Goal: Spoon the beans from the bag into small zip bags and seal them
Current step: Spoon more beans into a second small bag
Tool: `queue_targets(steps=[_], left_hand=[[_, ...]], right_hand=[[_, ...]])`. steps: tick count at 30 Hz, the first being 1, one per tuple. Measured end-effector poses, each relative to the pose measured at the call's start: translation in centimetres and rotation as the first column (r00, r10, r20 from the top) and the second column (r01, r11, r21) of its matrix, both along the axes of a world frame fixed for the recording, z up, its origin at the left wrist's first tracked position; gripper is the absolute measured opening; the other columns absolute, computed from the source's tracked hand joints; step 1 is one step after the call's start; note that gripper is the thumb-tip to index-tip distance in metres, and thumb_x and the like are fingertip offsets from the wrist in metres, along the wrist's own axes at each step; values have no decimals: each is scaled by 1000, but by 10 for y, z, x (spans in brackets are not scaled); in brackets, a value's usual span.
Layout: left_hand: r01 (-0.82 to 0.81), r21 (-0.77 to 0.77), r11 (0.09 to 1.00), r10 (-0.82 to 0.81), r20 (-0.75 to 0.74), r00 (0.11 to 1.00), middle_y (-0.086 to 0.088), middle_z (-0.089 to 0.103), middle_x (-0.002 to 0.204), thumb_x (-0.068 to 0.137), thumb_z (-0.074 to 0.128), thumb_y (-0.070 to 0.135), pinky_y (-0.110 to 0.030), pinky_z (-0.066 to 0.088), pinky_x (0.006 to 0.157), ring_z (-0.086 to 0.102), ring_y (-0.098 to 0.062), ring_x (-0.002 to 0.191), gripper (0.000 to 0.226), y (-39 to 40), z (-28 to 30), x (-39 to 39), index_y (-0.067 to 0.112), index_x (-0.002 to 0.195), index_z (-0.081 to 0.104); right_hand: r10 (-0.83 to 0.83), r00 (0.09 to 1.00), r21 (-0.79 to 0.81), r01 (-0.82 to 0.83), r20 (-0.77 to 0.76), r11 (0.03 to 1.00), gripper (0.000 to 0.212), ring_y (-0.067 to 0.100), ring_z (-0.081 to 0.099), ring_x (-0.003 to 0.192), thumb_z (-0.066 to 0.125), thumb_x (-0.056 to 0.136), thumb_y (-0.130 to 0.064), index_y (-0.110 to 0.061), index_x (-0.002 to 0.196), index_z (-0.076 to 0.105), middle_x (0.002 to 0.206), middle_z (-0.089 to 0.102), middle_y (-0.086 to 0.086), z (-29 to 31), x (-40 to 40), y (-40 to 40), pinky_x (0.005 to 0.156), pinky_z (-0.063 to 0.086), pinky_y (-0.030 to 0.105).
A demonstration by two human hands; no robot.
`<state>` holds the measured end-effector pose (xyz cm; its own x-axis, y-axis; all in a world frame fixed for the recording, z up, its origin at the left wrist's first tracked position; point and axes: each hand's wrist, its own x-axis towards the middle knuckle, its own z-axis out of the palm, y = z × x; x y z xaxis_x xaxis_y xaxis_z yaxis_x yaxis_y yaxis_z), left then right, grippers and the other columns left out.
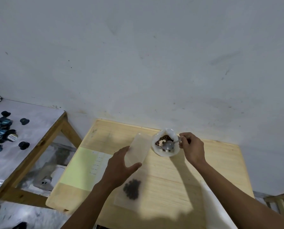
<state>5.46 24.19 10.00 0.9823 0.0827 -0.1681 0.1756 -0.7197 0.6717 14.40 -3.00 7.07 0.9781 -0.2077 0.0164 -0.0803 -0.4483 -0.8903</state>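
Head view: the right hand (193, 148) pinches the handle of a metal spoon (168, 145), its bowl down inside the open white bag (165, 142) of dark beans (165, 138) at the far edge of the pale wooden desk (204, 171). The left hand (121, 164) grips an empty zip bag (140, 148) by its lower end, fingers (135, 166) wrapped round it, just left of the bean bag.

To scoop well, dig the spoon under the heap and lift it level; bring the zip bag's mouth close beside the bean bag, and spread it open so nothing spills.

The zip bags are thin, frosted, limp film; the spoon is smooth and shiny, the beans small and round. A filled bag (131, 190) lies flat nearer the person, apparently sealed, though blur hides the strip. A pale green sheet (78, 169) lies on the desk's left.
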Motion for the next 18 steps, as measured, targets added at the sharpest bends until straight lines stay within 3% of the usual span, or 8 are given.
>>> queue_targets(steps=[4, 7, 10, 14, 18], left_hand=[[-12, -2, 1000, 12, 4, 1000, 7, 48, 142, 76, 71, 59, -32, 41, 103, 48, -12, 123, 79, 1, 1, -1, 28, 141, 39], [-26, -10, 1000, 26, 11, 1000, 6, 48, 142, 76, 72, 57, -33, 40, 105, 48, -12, 124, 79, 3, 0, -4, 27, 141, 39], [-37, -20, 999, 37, 13, 999, 7, 48, 141, 77, 73, 54, -33, 41, 105, 47, -11, 123, 78, 5, -1, -9, 26, 141, 39], [-47, -27, 999, 47, 21, 999, 6, 50, 141, 77, 74, 53, -33, 41, 106, 48, -11, 124, 77, 9, -3, -14, 25, 140, 41], [-55, -21, 998, 56, 9, 998, 7, 49, 141, 77, 74, 53, -33, 40, 107, 47, -11, 124, 77, 13, -6, -18, 25, 141, 40]], right_hand=[[27, 990, -88, -15, 137, 996, 26, 12, 55, 97, 41, 103, -13, -12, 118, 61, 109, 58, 6, -17, -10, 17, 87, 38, 17], [90, 983, -119, -71, 162, 990, 33, -3, 46, 96, 36, 103, -8, -15, 129, 55, 113, 46, 2, -30, -22, 29, 90, 31, 7], [24, 992, -102, -12, 121, 995, 34, -3, 46, 96, 36, 103, -8, -13, 131, 53, 111, 43, 1, -53, -26, 34, 96, 38, 18], [-187, 982, -12, 187, 15, 982, 31, 16, 49, 104, 34, 103, -7, -2, 125, 56, 113, 53, 15, -70, -19, 46, 93, 36, 22], [-259, 958, 129, 275, -126, 953, 33, 30, 54, 119, 35, 99, -2, 0, 120, 61, 123, 59, 15, -67, -6, 57, 102, 42, 34]])
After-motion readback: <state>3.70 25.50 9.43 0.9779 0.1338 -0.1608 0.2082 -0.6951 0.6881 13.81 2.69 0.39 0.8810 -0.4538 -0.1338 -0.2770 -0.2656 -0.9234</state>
